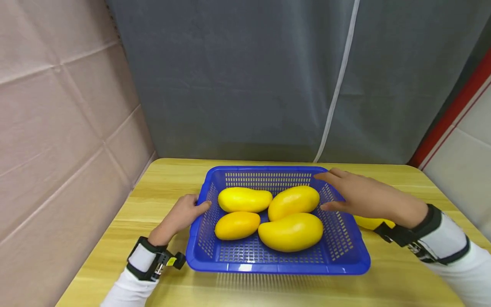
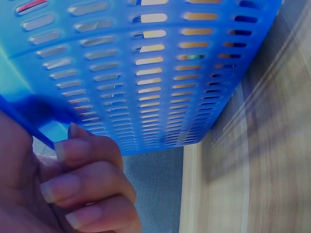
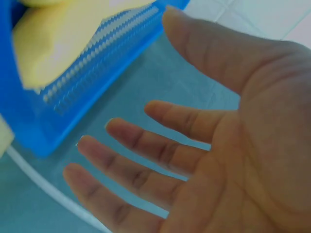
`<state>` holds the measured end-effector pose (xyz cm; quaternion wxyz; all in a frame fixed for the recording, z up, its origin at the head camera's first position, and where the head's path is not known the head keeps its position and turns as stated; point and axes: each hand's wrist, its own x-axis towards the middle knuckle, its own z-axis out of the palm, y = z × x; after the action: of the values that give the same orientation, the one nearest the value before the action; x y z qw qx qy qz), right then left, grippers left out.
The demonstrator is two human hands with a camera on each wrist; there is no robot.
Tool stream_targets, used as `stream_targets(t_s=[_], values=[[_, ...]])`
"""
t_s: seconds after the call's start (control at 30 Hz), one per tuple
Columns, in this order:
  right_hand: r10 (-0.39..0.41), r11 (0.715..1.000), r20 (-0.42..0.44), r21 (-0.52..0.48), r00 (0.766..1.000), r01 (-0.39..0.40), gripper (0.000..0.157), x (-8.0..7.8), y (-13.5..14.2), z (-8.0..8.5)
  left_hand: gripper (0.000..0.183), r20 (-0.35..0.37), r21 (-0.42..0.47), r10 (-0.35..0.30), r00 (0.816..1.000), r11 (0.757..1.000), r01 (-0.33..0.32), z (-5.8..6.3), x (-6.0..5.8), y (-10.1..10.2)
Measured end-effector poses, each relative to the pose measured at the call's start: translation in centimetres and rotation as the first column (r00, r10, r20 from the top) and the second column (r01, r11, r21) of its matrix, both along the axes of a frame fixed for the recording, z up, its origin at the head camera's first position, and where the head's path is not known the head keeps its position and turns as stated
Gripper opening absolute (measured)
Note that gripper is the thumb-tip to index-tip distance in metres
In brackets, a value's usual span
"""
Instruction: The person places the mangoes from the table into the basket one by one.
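Observation:
A blue plastic basket (image 1: 276, 267) with slotted walls holds several yellow mangoes. The back pair is a long mango (image 1: 245, 199) and a rounder mango (image 1: 293, 202); in front lie a smaller orange-yellow mango (image 1: 238, 226) and a large mango (image 1: 291, 233). My left hand (image 1: 182, 215) grips the basket's left rim, and the left wrist view shows its fingers (image 2: 87, 187) curled below that rim. Over the basket's right edge hovers my right hand (image 1: 356, 192), thumb and fingers spread apart. In the right wrist view its palm (image 3: 257, 160) holds nothing.
Another yellow object (image 1: 372, 222) lies on the wooden table (image 1: 215, 294) right of the basket, partly hidden by my right wrist. A grey curtain (image 1: 230, 85) with a white cord (image 1: 341, 76) hangs behind. A pale quilted wall (image 1: 65, 149) borders the left side.

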<state>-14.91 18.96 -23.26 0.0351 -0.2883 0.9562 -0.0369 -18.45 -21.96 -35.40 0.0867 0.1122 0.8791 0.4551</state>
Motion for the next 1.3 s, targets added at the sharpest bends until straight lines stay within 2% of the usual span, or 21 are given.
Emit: stream_targets(t_s=[0.23, 0.43, 0.67, 0.97, 1.07, 1.3], values=[[-0.032, 0.999, -0.051, -0.026, 0.998, 0.031, 0.056, -0.4, 2.3, 0.3, 0.03, -0.001, 0.019, -0.013, 1.0, 1.0, 0.013, -0.2, -0.1, 0.0], [-0.066, 0.998, -0.063, 0.009, 0.996, 0.066, 0.046, -0.7, 3.8, -0.2, 0.029, -0.014, 0.03, -0.011, 1.0, 0.999, 0.011, -0.2, 0.0, 0.0], [-0.122, 0.991, -0.012, 0.049, 0.992, 0.122, 0.057, -1.3, 5.6, -1.4, 0.031, -0.036, 0.046, -0.013, 0.999, 0.999, 0.015, -0.1, 0.1, 0.0], [-0.12, 0.992, 0.075, -0.032, 0.99, 0.122, 0.063, -1.8, 8.4, -3.3, 0.03, -0.035, 0.036, -0.001, 0.999, 0.999, 0.002, -0.1, 0.0, 0.1], [-0.138, 0.99, 0.113, -0.018, 0.984, 0.141, 0.067, -1.9, 9.2, -3.9, 0.03, -0.031, 0.038, 0.001, 1.0, 0.999, 0.0, -0.1, 0.1, 0.1], [-0.182, 0.983, 0.137, 0.001, 0.974, 0.184, 0.074, -1.9, 10.2, -5.4, 0.031, -0.021, 0.048, -0.006, 1.0, 0.999, 0.007, 0.0, 0.1, 0.1]])
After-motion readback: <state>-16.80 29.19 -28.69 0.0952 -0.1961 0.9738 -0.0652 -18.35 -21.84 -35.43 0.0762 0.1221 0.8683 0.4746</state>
